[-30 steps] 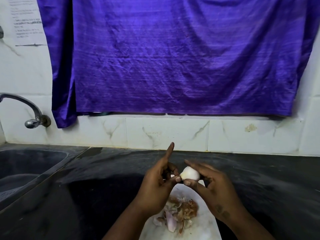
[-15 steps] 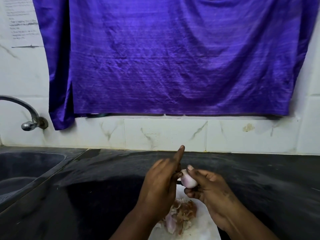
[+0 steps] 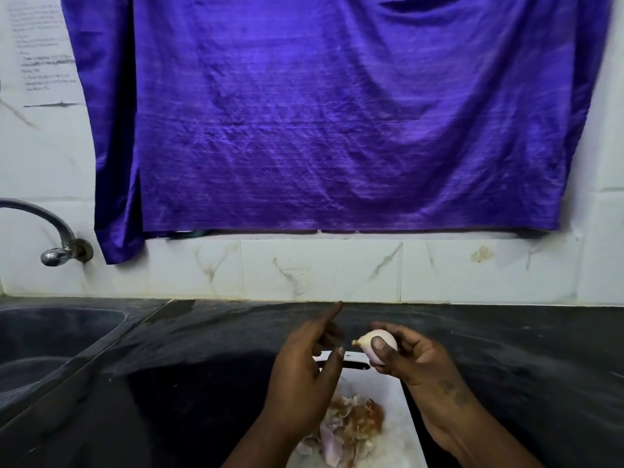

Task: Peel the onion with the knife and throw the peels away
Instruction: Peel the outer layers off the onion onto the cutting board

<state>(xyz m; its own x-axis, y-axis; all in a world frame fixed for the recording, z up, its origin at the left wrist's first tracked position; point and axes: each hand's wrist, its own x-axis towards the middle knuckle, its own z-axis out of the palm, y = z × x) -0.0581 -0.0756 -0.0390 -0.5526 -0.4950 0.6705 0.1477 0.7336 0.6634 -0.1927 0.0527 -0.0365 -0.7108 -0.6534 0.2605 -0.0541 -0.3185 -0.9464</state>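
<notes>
Above the white board [image 3: 388, 383], my right hand [image 3: 415, 359] pinches the onion [image 3: 376, 342], pale pink, mostly peeled, its tip pointing left. My left hand [image 3: 304, 376] grips the knife [image 3: 351, 361], forefinger raised. Papery peels [image 3: 351, 423] lie heaped on the board.

A small, pale pink peeled onion [image 3: 376, 346] is held up above the white cutting board [image 3: 396, 396], its stubby tip pointing left. A dark-bladed knife [image 3: 354, 363] lies level just below it. Papery brown and pink peels [image 3: 351, 427] sit heaped on the board.
</notes>
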